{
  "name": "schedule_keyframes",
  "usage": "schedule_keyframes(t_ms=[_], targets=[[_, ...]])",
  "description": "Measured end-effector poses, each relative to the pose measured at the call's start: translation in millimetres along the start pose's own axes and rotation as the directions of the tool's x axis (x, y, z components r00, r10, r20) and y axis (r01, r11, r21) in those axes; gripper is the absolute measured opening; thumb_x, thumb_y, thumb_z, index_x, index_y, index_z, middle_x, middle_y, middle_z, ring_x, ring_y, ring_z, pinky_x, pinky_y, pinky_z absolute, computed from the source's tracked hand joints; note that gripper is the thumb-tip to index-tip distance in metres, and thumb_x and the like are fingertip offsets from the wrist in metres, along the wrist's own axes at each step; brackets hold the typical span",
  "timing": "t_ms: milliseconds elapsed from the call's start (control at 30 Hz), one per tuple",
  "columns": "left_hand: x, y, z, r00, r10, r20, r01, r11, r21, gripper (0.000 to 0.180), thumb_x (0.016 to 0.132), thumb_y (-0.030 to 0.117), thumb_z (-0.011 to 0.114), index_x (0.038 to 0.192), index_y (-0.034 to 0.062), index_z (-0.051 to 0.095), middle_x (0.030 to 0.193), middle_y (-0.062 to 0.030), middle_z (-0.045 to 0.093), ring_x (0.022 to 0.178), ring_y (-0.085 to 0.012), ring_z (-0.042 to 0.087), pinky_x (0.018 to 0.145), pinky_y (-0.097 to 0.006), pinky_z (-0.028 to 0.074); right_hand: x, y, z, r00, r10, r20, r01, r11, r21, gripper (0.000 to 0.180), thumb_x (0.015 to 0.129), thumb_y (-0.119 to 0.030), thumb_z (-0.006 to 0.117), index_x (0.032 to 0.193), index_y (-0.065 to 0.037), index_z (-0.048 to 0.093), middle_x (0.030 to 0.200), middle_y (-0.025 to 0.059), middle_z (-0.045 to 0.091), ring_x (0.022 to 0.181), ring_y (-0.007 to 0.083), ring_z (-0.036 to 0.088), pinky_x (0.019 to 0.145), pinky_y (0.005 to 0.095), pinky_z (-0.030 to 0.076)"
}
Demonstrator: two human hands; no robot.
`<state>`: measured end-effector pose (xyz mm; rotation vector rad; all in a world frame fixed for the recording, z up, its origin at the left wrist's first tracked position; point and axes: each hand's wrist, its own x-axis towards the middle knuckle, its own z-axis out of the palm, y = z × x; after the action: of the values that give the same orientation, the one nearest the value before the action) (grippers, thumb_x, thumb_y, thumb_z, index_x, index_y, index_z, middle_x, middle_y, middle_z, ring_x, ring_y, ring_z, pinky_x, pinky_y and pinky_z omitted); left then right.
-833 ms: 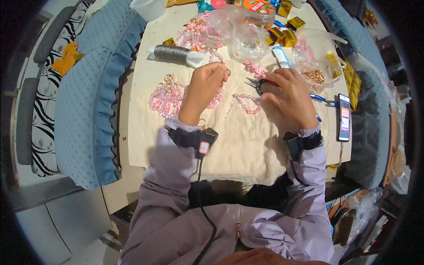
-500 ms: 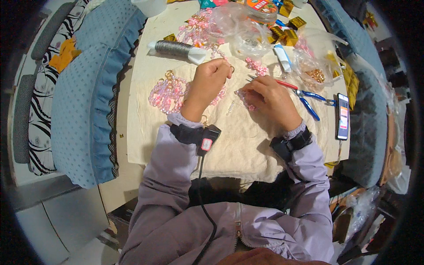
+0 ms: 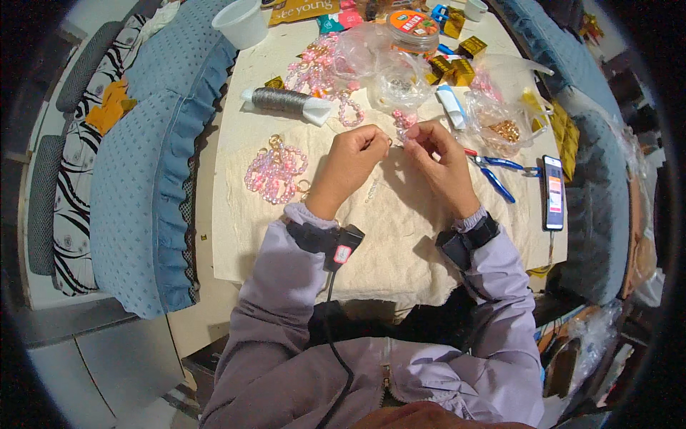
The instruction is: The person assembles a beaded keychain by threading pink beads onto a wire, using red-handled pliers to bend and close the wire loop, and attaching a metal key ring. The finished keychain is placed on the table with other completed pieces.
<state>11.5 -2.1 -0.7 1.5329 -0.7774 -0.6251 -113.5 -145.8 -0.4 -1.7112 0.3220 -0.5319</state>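
Landmark: cream cloth (image 3: 400,247), spreading over the table before the seated person.

Left hand (image 3: 359,159): hovering over the cloth's upper middle, fingers curling in, thumb and forefinger pinching a small gold-coloured ring (image 3: 390,143).

Right hand (image 3: 441,163): facing the left one above the same part of the cloth, the two sitting close but apart. Thumb and fingertips are drawing together on a pink beaded strand (image 3: 435,155), mostly hiding it; its full shape cannot be told.

Pearly pink bead strands (image 3: 277,174), with gold-coloured rings: lying heaped on the cloth's left part.

Short clear bead string (image 3: 371,190): lying at the cloth's middle, between the wrists.

Bead loop (image 3: 350,113) and pink bead cluster (image 3: 404,119): resting at the cloth's far edge.

Spool of grey strand (image 3: 282,101): lying just beyond the cloth's far left.

Blue-handled pliers (image 3: 499,187): lying at the cloth's right side, partly opening.

Smartphone (image 3: 553,193): resting to the cloth's right, its screen glowing.

Clear bag of gold-coloured pieces (image 3: 504,131): sitting beyond the cloth's far right.

Round lidded tub (image 3: 414,30): standing well beyond the cloth's far edge.
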Motion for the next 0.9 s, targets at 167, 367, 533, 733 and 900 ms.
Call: schedule_keyframes(t_ms=[167, 367, 533, 733, 900], targets=[[-0.2, -1.8, 4.4, 1.000, 0.019, -0.014, -0.019, 1.000, -0.003, 0.022, 0.097, 0.016, 0.055, 0.079, 0.0064, 0.062, 0.061, 0.0057, 0.050, 0.051, -0.0011, 0.043, 0.045, -0.019, 0.032, -2.4, -0.9, -2.7, 0.998, 0.029, 0.057, -0.033, 0.996, 0.078, 0.015, 0.098, -0.012, 0.063, 0.109, -0.003, 0.061, 0.091, -0.0015, 0.064, 0.081, 0.0049, 0.060, 0.073, 0.0204, 0.049], [-2.2, 1.5, 5.5, 1.000, -0.029, -0.003, 0.029, 0.999, -0.019, 0.023, 0.096, 0.015, 0.055, 0.078, 0.0044, 0.062, 0.064, 0.0047, 0.051, 0.056, -0.0020, 0.044, 0.049, -0.020, 0.033, -1.5, -2.5, -2.2, 0.996, 0.032, 0.084, -0.040, 0.995, 0.097, 0.013, 0.099, -0.015, 0.062, 0.104, -0.002, 0.063, 0.086, -0.0022, 0.063, 0.076, 0.0040, 0.057, 0.068, 0.0203, 0.046], [-3.0, 4.7, 3.5, 0.995, -0.103, 0.011, 0.103, 0.994, -0.018, 0.022, 0.094, 0.014, 0.055, 0.078, 0.0010, 0.063, 0.068, 0.0035, 0.056, 0.063, -0.0030, 0.045, 0.055, -0.023, 0.036, -2.2, -1.7, -0.8, 0.997, 0.034, 0.063, -0.041, 0.993, 0.114, 0.014, 0.100, -0.015, 0.062, 0.103, -0.002, 0.063, 0.085, -0.0027, 0.062, 0.076, 0.0039, 0.057, 0.067, 0.0204, 0.046], [-2.8, 4.8, 3.4, 0.990, -0.136, 0.041, 0.139, 0.986, -0.095, 0.022, 0.094, 0.015, 0.055, 0.078, 0.0034, 0.063, 0.066, 0.0043, 0.053, 0.060, -0.0033, 0.045, 0.053, -0.022, 0.034, -1.5, -2.2, -1.0, 0.996, 0.047, 0.078, -0.058, 0.988, 0.141, 0.014, 0.100, -0.015, 0.062, 0.102, -0.002, 0.063, 0.084, -0.0034, 0.060, 0.074, 0.0038, 0.055, 0.068, 0.0202, 0.045], [-2.2, 4.0, 2.4, 0.985, -0.149, 0.081, 0.160, 0.975, -0.154, 0.024, 0.096, 0.017, 0.053, 0.077, 0.0043, 0.062, 0.064, 0.0047, 0.051, 0.058, -0.0029, 0.044, 0.052, -0.021, 0.033, -1.6, -2.1, -0.9, 0.995, 0.050, 0.090, -0.063, 0.988, 0.140, 0.015, 0.100, -0.016, 0.062, 0.102, -0.002, 0.062, 0.084, -0.0036, 0.059, 0.074, 0.0039, 0.053, 0.067, 0.0202, 0.044]])
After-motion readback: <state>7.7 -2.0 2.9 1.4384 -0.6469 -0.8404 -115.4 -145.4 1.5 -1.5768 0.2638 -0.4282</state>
